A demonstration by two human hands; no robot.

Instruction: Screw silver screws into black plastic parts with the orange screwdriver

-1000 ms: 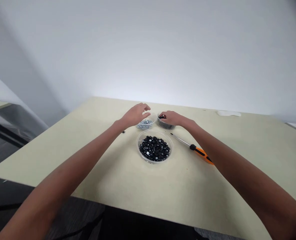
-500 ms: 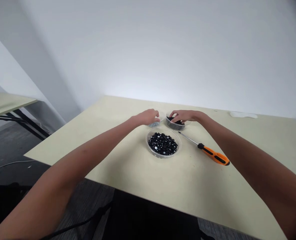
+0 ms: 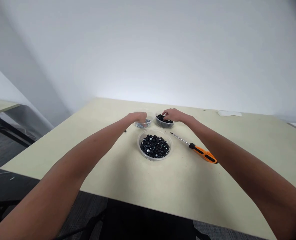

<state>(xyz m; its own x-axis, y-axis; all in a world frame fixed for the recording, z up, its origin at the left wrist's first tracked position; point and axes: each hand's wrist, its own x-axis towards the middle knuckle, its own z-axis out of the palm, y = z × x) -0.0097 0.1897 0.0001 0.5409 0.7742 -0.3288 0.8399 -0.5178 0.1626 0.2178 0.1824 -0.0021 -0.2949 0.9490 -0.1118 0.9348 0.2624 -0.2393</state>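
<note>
Hands have drifted a bit further apart since a moment ago, not touching. Left hand point(image 3: 139, 118) is curled over a small clear tub of silver screws point(image 3: 143, 125), can't tell if it's pinching any. Big clear tub of black parts point(image 3: 154, 145) sits just in front, between the hands. Right hand point(image 3: 171, 115) reaches into a smaller tub of black parts point(image 3: 164, 122), no clear grip either. Orange-handled screwdriver point(image 3: 203, 154) lies off to the right on the pale table point(image 3: 187, 193).

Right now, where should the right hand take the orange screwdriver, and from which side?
Best on the orange-and-black handle, from above and the right, as the right hand would come. The handle looks thickest and lies flat on the table; the thin shaft points toward the clear bowl.
</note>
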